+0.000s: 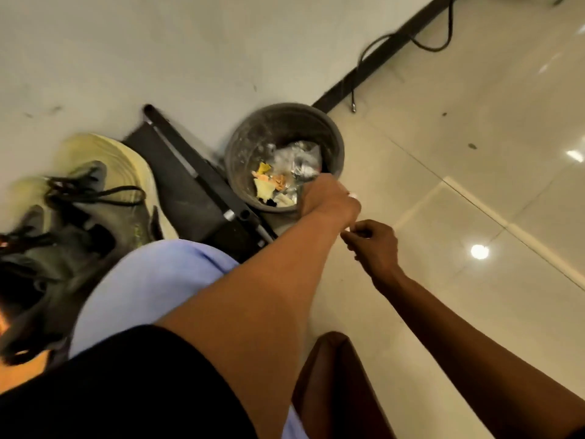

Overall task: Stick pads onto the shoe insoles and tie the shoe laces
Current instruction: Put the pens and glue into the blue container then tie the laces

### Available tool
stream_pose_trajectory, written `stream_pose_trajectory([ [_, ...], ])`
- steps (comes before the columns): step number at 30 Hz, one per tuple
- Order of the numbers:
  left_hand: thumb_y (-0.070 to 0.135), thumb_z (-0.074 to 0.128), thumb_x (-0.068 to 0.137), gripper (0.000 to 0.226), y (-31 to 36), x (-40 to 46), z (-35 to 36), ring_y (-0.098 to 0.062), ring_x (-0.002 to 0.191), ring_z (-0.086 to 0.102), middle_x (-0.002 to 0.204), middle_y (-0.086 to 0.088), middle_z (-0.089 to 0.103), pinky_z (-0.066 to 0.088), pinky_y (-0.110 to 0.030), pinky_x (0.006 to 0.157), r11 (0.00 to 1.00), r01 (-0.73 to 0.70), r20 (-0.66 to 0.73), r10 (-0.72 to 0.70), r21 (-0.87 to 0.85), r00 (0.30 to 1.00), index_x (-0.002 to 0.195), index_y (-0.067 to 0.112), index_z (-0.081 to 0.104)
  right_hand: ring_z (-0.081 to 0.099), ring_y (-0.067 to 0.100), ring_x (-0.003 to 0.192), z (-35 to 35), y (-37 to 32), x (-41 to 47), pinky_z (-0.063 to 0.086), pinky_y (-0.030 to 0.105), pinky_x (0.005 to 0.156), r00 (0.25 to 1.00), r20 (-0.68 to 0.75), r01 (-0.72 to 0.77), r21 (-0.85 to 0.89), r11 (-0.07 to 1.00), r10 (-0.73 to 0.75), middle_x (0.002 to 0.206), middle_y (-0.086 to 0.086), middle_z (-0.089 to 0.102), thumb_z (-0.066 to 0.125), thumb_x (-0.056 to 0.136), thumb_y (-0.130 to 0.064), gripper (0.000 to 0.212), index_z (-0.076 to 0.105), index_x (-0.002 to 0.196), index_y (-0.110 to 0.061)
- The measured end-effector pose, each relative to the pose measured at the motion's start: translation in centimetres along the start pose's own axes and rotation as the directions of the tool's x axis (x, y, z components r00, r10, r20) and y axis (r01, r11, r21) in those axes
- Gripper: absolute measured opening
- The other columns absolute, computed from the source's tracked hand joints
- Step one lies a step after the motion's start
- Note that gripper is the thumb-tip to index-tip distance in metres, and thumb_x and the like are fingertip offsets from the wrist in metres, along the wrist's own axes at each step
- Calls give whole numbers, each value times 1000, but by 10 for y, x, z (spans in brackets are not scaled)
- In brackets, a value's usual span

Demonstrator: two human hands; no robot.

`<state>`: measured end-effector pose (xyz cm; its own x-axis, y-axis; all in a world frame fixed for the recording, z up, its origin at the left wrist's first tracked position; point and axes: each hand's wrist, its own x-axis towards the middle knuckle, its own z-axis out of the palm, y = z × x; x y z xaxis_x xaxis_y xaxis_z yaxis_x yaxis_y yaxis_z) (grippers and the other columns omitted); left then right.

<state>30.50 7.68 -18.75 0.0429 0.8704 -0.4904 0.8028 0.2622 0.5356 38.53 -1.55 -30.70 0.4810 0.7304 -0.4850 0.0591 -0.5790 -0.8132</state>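
Left hand [329,198] reached out over near rim of grey bin [240,144], fingers hidden behind knuckles; grip not readable, though small white scrap showed at its right edge. Right hand [376,245] just right of it, fingers curled, pinching small pale bit. Looked like backing paper from pads being thrown away. Shoes [95,213] lay far left with black laces [95,193] loose, untied. Next move probably called for: drop scraps into bin, turn back left to shoes, take up laces.
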Motion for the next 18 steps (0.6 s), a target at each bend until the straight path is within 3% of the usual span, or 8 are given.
stream_pose_trajectory([
  [3, 24, 78, 85, 22, 19, -14, -41, -25, 97, 71, 99, -6, 74, 61, -38, 85, 992, -123, 7, 123, 6, 992, 104, 14, 76, 70, 20, 68, -19, -51, -27, 53, 35, 58, 996, 24, 78, 128, 989, -82, 73, 6, 73, 80, 81, -18, 6, 74, 82, -17],
  [8, 26, 84, 82, 14, 22, -63, -139, -19, 82, 74, 88, 0, 77, 62, -41, 82, 961, -265, -98, 257, -82, 961, 94, 20, 79, 68, 17, 68, -45, -146, -77, 50, 29, 55, 957, 113, 248, 166, 954, -268, 76, 4, 73, 79, 86, -17, 5, 76, 90, -16],
  [11, 23, 85, 82, 9, 7, -106, -201, -16, 75, 76, 81, 2, 77, 64, -40, 78, 937, -306, -206, 269, -171, 941, 85, 24, 76, 68, 11, 65, -52, -200, -109, 48, 27, 54, 903, 205, 352, 156, 923, -379, 73, -1, 74, 78, 86, -15, 4, 76, 89, -17],
  [15, 19, 85, 82, 15, -34, -180, -285, -19, 68, 75, 74, -2, 77, 62, -29, 66, 910, -336, -329, 249, -241, 911, 94, 15, 78, 64, 9, 57, -40, -271, -169, 47, 22, 53, 788, 398, 453, 143, 880, -470, 70, 1, 74, 80, 84, -12, 5, 76, 87, -12],
  [18, 16, 85, 82, 17, -66, -222, -328, -24, 72, 76, 77, -7, 77, 63, -36, 70, 902, -324, -353, 215, -287, 911, 97, 15, 78, 61, 16, 58, -26, -309, -211, 47, 29, 53, 696, 512, 520, 124, 845, -503, 69, 12, 72, 80, 83, -8, 5, 76, 84, -8],
])
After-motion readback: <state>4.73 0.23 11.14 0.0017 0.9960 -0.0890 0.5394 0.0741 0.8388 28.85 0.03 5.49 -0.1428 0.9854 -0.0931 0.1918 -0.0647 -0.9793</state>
